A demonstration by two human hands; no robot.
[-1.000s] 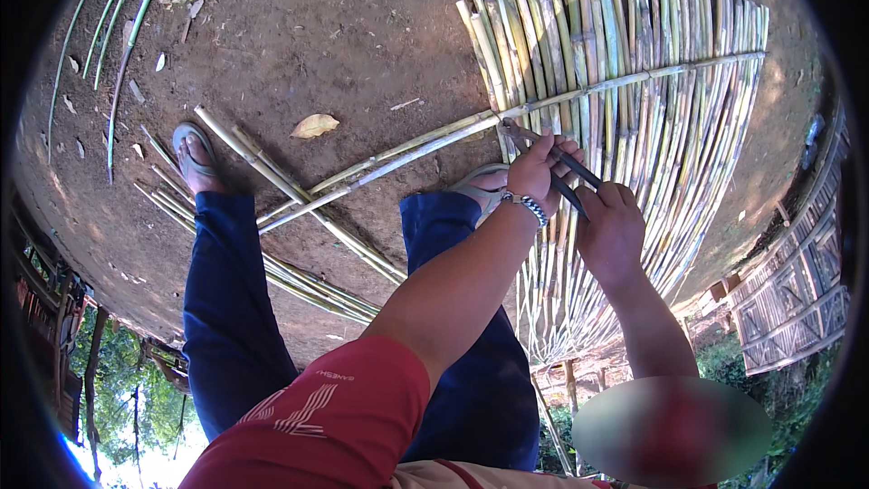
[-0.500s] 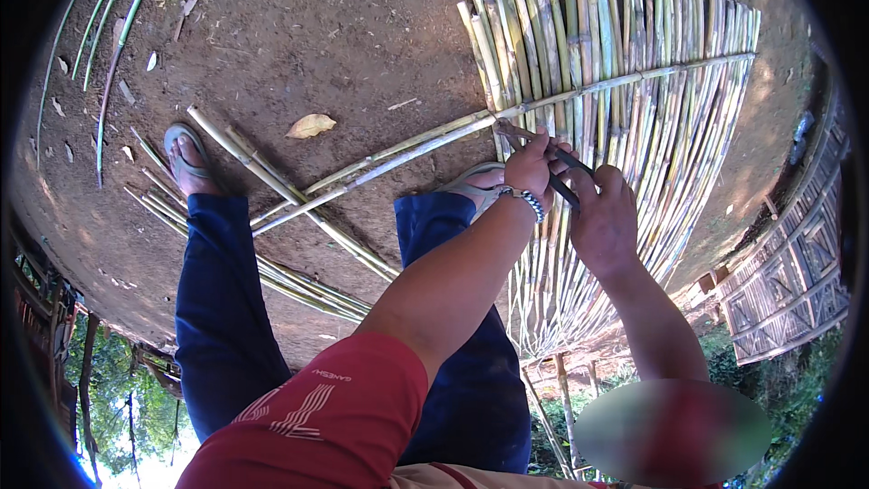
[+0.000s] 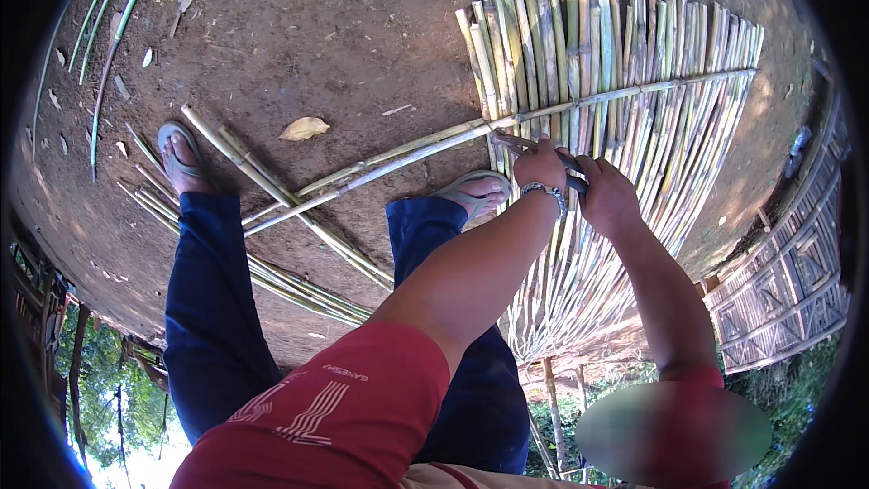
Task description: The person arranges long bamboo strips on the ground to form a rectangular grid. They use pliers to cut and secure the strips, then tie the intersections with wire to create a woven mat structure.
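A dark pair of pliers (image 3: 572,163) is in both my hands, its head end beside the crosswise bamboo poles at the left edge of a bamboo slat panel (image 3: 625,45). My left hand (image 3: 540,166), with a bracelet at the wrist, is closed around the pliers near the head. My right hand (image 3: 610,197) grips the handle ends. The tips of the jaws are too small to tell what they hold. One long crosswise pole (image 3: 398,161) runs over the slats and out to the left across the ground.
My sandalled feet (image 3: 186,156) stand apart on bare soil. Loose bamboo poles (image 3: 272,181) and thin canes (image 3: 299,285) lie between and around them. Green stems (image 3: 118,45) lie at the far left, a dry leaf (image 3: 305,129) in the middle. A woven bamboo wall (image 3: 783,281) stands at right.
The pliers' handles have drawn closer together. My right hand has moved slightly up, nearer my left hand. The view has shifted a little; the bamboo lies as before.
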